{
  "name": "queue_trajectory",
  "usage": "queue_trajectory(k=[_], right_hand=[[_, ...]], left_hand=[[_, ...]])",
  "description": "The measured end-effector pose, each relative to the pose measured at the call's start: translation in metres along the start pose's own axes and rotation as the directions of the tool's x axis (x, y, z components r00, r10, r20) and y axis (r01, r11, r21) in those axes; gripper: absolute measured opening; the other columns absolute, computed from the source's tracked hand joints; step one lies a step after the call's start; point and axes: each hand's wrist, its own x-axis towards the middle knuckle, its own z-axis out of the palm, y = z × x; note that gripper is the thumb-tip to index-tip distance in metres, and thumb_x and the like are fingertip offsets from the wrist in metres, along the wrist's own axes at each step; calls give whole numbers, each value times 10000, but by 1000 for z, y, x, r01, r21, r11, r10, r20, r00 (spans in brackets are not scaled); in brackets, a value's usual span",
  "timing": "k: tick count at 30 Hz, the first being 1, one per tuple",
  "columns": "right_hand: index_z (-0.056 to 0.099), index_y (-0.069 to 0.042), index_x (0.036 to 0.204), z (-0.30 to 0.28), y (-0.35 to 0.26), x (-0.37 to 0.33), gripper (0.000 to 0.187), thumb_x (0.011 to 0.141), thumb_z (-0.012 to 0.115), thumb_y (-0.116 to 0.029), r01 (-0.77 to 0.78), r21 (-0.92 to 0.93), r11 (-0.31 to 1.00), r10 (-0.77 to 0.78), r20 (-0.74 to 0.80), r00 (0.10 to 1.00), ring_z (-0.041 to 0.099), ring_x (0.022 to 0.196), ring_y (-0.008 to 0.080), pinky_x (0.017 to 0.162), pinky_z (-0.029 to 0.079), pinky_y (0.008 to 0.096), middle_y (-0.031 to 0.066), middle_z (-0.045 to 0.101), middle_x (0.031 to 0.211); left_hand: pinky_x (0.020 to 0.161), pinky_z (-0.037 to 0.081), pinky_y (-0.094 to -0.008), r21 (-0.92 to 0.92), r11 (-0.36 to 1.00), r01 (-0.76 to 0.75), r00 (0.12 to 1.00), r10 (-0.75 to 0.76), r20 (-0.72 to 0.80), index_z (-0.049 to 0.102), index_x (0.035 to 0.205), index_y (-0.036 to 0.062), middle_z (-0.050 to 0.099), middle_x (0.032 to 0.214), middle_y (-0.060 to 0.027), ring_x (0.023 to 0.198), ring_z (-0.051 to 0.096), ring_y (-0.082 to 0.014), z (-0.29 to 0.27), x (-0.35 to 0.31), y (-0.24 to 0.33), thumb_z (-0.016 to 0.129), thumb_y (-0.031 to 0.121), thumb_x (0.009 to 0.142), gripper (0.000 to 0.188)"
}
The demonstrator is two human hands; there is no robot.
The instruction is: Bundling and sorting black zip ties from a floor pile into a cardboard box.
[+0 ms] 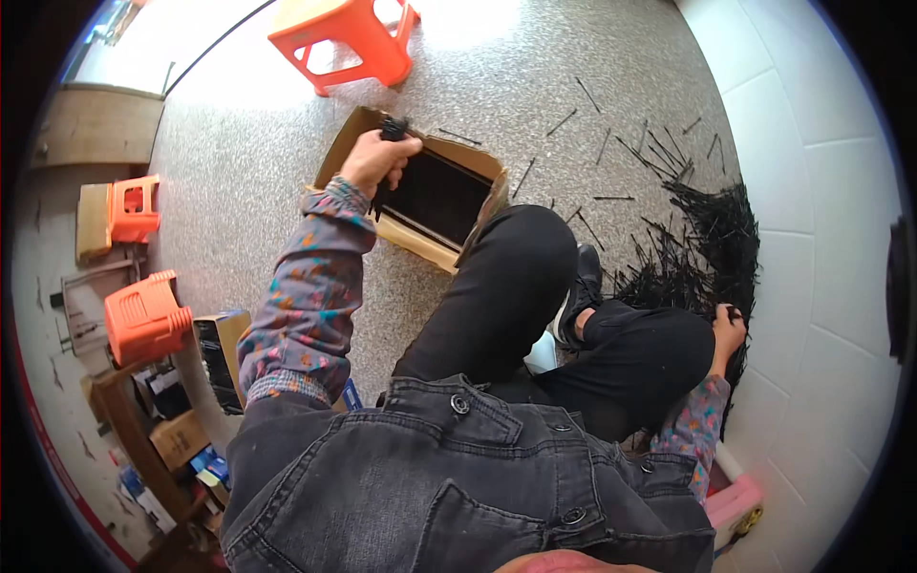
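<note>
While left hand (374,160) grips sticks (394,128), carton print (179,439) blurred

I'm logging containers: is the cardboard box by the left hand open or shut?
Open: nothing covers the top of the cardboard box, and its dark interior shows beside the left hand.

Left hand (379,162) hides middle of black stick bundle (393,127). Right hand (730,335): fingertips blend into black pile (728,239). Orange stool (371,48) cut by top edge. Dark object (899,286), far right: unidentifiable.
</note>
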Motion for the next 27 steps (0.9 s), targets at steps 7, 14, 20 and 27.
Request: queue_trajectory(k=[7, 14, 20, 27], right_hand=[[634, -61, 828, -56, -124, 14, 135, 811, 658, -193, -160, 484, 860, 207, -44, 977, 425, 445, 61, 394, 305, 191, -23, 467, 534], [613, -38, 866, -84, -249, -21, 142, 822, 656, -167, 67, 648, 759, -53, -42, 998, 414, 454, 68, 399, 292, 196, -19, 468, 556], [597, -40, 895, -70, -277, -32, 141, 824, 651, -149, 62, 669, 741, -67, -17, 998, 407, 464, 67, 410, 292, 198, -21, 462, 568], [588, -56, 855, -43, -308, -38, 103, 802, 661, -105, -62, 822, 567, -71, 124, 990, 424, 444, 55, 387, 304, 187, -22, 476, 567]], left_hand=[[404, 402, -316, 399, 884, 243, 969, -237, -64, 520, 719, 56, 455, 543, -29, 429, 453, -154, -5, 86, -93, 644, 157, 793, 176], [517, 485, -344, 795, 585, 163, 956, -293, 20, 602, 684, 21, 586, 609, -93, 533, 585, -201, 29, 144, -167, 673, 185, 767, 197], [695, 512, -351, 921, 386, -44, 956, -250, 150, 688, 840, 40, 660, 782, -144, 766, 650, -265, 51, 162, -220, 691, 313, 749, 288], [852, 489, -354, 963, 265, -52, 968, -225, 114, 669, 948, 14, 634, 1039, -180, 985, 610, -293, -9, 180, -265, 792, 406, 600, 538]])
